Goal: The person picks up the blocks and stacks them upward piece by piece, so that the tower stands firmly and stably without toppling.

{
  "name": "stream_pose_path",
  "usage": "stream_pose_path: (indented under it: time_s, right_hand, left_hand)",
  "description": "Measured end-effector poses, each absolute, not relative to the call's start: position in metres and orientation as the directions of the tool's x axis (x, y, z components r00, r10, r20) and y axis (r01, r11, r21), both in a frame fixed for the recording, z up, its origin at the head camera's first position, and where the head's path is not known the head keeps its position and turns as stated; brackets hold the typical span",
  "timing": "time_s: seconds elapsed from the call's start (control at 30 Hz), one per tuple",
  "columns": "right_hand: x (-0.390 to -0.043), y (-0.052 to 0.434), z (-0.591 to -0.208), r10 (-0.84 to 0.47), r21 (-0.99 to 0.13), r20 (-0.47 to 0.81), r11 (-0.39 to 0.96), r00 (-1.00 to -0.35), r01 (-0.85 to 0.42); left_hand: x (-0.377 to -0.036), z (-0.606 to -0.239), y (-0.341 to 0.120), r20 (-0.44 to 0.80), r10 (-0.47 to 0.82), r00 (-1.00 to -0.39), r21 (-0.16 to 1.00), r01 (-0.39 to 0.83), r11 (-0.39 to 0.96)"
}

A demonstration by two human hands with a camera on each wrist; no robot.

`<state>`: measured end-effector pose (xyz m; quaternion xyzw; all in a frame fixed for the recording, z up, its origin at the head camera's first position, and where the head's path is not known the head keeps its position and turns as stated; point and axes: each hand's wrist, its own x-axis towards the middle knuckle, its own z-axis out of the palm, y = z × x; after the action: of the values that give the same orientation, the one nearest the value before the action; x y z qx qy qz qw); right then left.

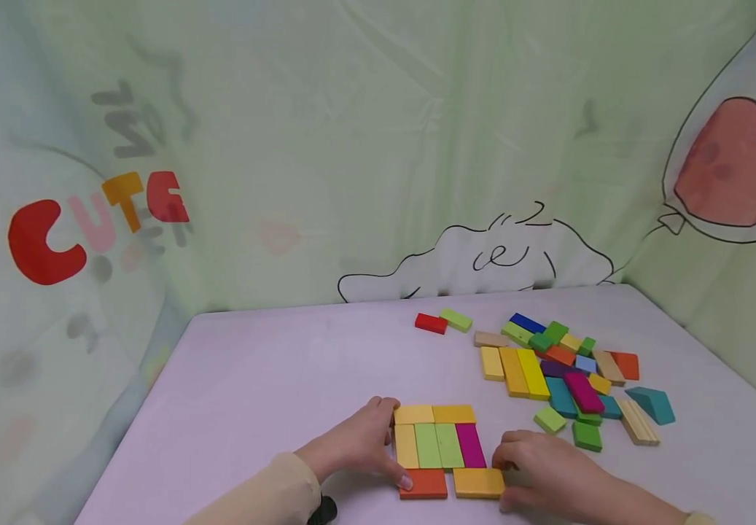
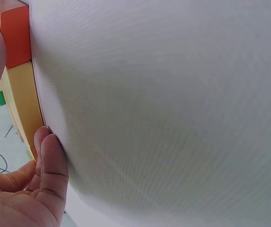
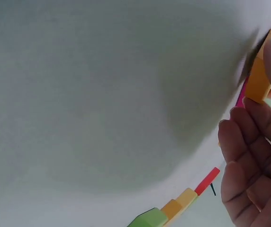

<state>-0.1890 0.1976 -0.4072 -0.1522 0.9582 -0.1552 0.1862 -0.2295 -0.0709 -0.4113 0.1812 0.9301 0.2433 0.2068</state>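
Observation:
A flat arrangement of wooden blocks lies before me. Its top row has a light yellow block (image 1: 413,415) and an orange-yellow block (image 1: 453,414); upright in the middle are a yellow block (image 1: 407,446), two light green blocks (image 1: 428,446) and a magenta block (image 1: 471,445). Along its left side spreads my left hand (image 1: 363,441), fingertips at the top corner, thumb touching the red-orange block (image 1: 427,485) below. My right hand (image 1: 551,467) pinches the right end of an orange block (image 1: 478,483) in the bottom row, with a gap between it and the red-orange one.
A loose pile of coloured blocks (image 1: 584,401) spreads over the right of the pale table (image 1: 273,372). Behind it lie a red block (image 1: 431,323) and a light green block (image 1: 456,319). Printed cloth walls (image 1: 286,146) stand along the table's back and sides.

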Motion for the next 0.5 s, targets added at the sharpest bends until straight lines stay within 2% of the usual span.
stream_pose_path:
  time_s: [0.5]
  right_hand:
    - [-0.1916, 0.1937, -0.4136, -0.414, -0.335, -0.232, 0.884, -0.88, -0.327]
  left_hand:
    - [-0.2293, -0.411, -0.0718, -0.303, 0.438, -0.846, 0.534, 0.23, 0.814]
